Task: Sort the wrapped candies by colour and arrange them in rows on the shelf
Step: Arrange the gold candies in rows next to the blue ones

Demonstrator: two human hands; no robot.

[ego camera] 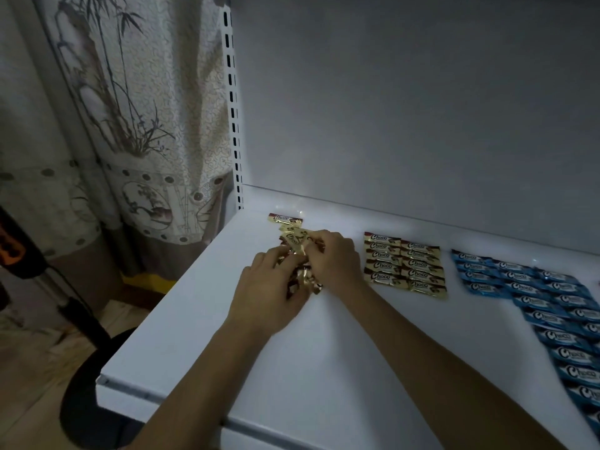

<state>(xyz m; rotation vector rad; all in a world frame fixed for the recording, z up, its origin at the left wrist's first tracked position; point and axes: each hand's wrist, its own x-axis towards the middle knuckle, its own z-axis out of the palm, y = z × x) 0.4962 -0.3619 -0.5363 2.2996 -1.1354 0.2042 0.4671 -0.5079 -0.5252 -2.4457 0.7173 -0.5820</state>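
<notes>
Two grips, left hand (269, 295), right hand (336, 259), clutching gold candy pile (296, 243), shelf (211, 336) bearing gold rows (406, 264), blue rows (552, 306)

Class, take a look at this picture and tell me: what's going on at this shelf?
A person is sorting Choco candies on a white shelf. The left hand and right hand both grip a loose heap of gold-wrapped candies near the shelf's left end. One gold candy lies alone behind the heap. To the right, a gold block already sits in two neat columns, and further right blue candies lie in rows.
</notes>
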